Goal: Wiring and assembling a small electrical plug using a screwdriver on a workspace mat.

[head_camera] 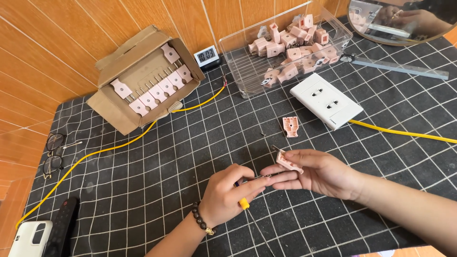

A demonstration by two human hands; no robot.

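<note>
My right hand [320, 172] grips a pink plug half [289, 161], my left hand [227, 194] grips a screwdriver [243, 203]; its mating half [290, 126] lies unfitted on the surface [143, 190].

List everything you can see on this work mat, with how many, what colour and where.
Pink plastic plug halves: many, clear plastic bin, back centre.
Pink plugs: about eight, open cardboard box, back left.
Loose pink plug half: one, mat centre.
White wall socket plate: one, right of centre.
Yellow cable: one, across the left of the mat.
Small digital clock: one, by the wall.
Eyeglasses: one pair, left edge.
Black remote: one, bottom left.
Metal ruler: one, back right.
Left hand: yellow-handled screwdriver.
Right hand: pink plug piece.
</note>
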